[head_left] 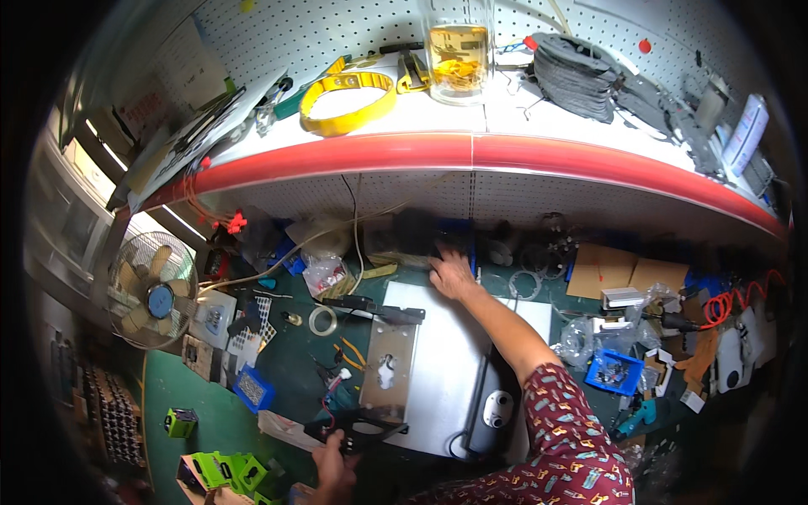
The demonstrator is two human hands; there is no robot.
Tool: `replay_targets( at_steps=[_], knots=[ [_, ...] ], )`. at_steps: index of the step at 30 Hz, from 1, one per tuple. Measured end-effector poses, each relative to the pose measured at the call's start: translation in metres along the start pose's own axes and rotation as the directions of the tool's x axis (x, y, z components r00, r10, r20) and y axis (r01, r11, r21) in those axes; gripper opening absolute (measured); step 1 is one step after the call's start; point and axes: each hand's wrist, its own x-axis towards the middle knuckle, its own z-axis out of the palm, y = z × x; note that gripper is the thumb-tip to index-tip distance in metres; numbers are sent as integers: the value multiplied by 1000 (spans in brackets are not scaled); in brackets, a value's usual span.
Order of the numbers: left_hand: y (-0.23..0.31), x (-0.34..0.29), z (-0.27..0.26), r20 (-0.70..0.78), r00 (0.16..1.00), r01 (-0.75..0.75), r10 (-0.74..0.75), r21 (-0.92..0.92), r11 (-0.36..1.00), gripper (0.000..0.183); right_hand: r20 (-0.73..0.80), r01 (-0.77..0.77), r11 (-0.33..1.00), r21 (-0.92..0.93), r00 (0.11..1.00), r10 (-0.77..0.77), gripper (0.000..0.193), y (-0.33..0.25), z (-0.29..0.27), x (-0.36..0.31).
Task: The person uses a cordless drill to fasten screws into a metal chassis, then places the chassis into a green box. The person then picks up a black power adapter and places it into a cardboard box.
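My right hand (454, 275) is stretched far forward to the back of the bench, beside a dark blue bin (459, 240). Its fingertips fade into shadow, so what they touch is unclear. Near the front, my left hand (334, 463) is closed around a black frame-like part (358, 429). Between the hands lies a large white panel (454, 341), with a metal plate with a cut-out (389, 358) along its left side. A black device with two round lenses (492, 408) rests on the panel's right part.
Left of the panel are orange-handled pliers (351, 355), a tape roll (321, 320) and a blue tray of small parts (252, 388). A fan (153, 290) stands far left. To the right sit another blue tray (614, 373) and plastic bags. A red-edged shelf (471, 151) overhangs the bench.
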Motion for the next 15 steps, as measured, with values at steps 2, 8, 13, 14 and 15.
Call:
replay_targets(
  at_steps=[2,8,13,14,15],
  knots=[
    [-6,-5,16,-31,999,15,-16,-33,999,30,113,-12,988,-154,993,30,59,4,15,40],
    [-35,-6,70,-141,990,-22,-3,-174,984,35,242,-70,980,-186,964,115,76,-6,24,76],
    [-25,-14,103,-53,998,29,-44,-251,968,29,82,-70,997,-32,994,72,83,9,20,60],
    [-21,-14,106,-23,998,59,-67,-246,968,28,-22,-59,994,88,998,61,80,19,14,55],
    [-19,-14,112,15,995,98,-97,-231,968,26,-127,-46,979,198,989,72,77,35,13,47]
  ],
)
